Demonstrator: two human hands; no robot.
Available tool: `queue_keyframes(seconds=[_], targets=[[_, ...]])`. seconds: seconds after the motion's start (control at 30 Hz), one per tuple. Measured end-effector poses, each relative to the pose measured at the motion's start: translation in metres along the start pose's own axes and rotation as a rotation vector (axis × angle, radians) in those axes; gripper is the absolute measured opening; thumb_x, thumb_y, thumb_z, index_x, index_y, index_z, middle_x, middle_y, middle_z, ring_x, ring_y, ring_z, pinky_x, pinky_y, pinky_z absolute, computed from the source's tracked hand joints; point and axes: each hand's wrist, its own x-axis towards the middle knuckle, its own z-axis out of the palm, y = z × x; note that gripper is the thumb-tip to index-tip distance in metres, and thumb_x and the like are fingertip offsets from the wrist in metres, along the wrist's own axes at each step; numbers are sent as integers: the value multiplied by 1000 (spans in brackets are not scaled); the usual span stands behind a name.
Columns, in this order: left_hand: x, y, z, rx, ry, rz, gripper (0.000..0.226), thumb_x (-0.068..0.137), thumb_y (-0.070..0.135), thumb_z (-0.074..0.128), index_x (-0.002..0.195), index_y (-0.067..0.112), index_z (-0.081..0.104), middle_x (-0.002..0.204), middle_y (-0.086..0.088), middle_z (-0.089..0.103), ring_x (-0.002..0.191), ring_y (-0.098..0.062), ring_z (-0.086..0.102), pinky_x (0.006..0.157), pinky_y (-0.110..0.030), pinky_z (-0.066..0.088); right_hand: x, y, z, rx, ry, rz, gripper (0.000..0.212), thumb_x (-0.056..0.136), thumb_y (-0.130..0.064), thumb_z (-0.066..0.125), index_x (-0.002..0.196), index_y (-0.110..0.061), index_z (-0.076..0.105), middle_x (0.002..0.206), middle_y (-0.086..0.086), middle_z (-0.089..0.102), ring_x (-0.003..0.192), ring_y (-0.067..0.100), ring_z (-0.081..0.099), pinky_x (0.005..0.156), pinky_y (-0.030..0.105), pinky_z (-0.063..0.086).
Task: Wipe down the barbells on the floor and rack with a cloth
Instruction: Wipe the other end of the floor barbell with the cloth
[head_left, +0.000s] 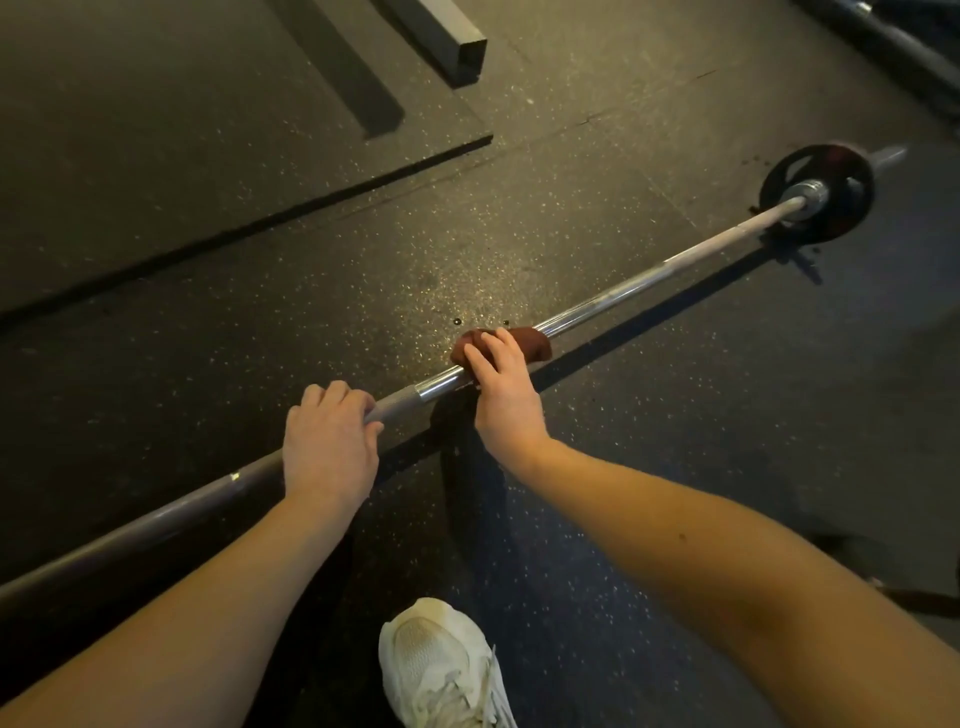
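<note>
A long steel barbell (649, 278) lies across the dark rubber floor from lower left to upper right, with a small black plate (831, 221) on its far end. My left hand (330, 447) grips the knurled part of the shaft. Just to its right, my right hand (501, 387) holds a dark red cloth (530, 343) wrapped round the smooth part of the bar. The cloth sticks out past my fingers toward the plate.
My white shoe (441, 670) stands on the floor below the bar. A raised rubber platform (208, 171) and a square metal rack foot (457, 36) lie at the upper left. Another barbell (904, 41) lies in the top right corner.
</note>
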Motion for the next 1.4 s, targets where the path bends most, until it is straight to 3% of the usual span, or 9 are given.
queue_keyframes(seconds=[0.17, 0.33, 0.43, 0.6, 0.7, 0.8, 0.93, 1.07, 1.4], targets=[[1, -1, 2, -16, -1, -1, 30, 101, 37, 59, 129, 26, 62, 117, 5, 56, 110, -12, 49, 98, -33, 48, 31, 56, -36, -123, -149, -160, 55, 100, -8, 58, 152, -18, 45, 162, 3, 36, 156, 25, 18, 125, 53, 22], [-1, -2, 5, -29, 24, -17, 30, 101, 37, 59, 128, 24, 63, 117, 4, 58, 108, -13, 50, 95, -33, 48, 77, 133, -84, -263, -117, 156, 74, 84, 0, 71, 149, -24, 43, 161, 5, 32, 155, 34, 12, 126, 57, 18], [-6, 0, 8, -48, 61, -20, 28, 100, 34, 61, 125, 23, 64, 113, 3, 59, 106, -15, 50, 91, -35, 48, 98, 149, -112, -311, -171, 391, 81, 91, -7, 67, 159, -14, 24, 169, 13, 12, 156, 38, 0, 128, 51, 7], [-9, 2, 11, -84, 67, -59, 29, 100, 32, 60, 127, 22, 65, 117, 2, 59, 112, -18, 51, 96, -39, 46, 122, 158, -127, -300, -253, 531, 78, 99, -7, 56, 163, -16, 12, 171, 8, 0, 156, 41, -7, 127, 54, 0], [-9, 1, 9, -90, 51, -63, 30, 102, 34, 57, 130, 24, 62, 120, 3, 57, 115, -17, 49, 100, -38, 45, 130, 158, -134, -231, -256, 593, 71, 96, -1, 58, 158, -18, 27, 169, 8, 6, 156, 41, 2, 127, 54, 9], [-8, 1, 7, -87, 40, -46, 31, 103, 35, 54, 132, 26, 60, 122, 5, 56, 118, -15, 48, 102, -38, 44, 123, 142, -129, -139, -226, 574, 63, 101, 1, 52, 159, -11, 30, 170, 9, 9, 157, 32, 8, 127, 43, 9], [-6, -1, 6, -79, 33, -19, 30, 102, 35, 56, 130, 26, 60, 120, 5, 56, 116, -15, 48, 102, -39, 45, 96, 118, -99, 10, -56, 551, 58, 97, 1, 56, 152, -15, 46, 167, -2, 20, 147, 35, 36, 126, 45, 24], [-3, -4, 6, -46, 26, 1, 29, 101, 37, 58, 128, 27, 62, 116, 7, 55, 110, -13, 49, 97, -35, 47, 61, 59, -61, 114, 37, 478, 56, 93, 3, 56, 146, -16, 55, 162, -3, 31, 136, 33, 45, 123, 40, 27], [-6, -13, -2, 51, 22, 57, 32, 100, 39, 60, 130, 30, 61, 118, 8, 58, 110, -13, 50, 96, -33, 45, -29, -73, 12, 317, -201, -29, 53, 98, -9, 60, 148, -23, 53, 159, -8, 34, 146, 16, 37, 123, 37, 31]])
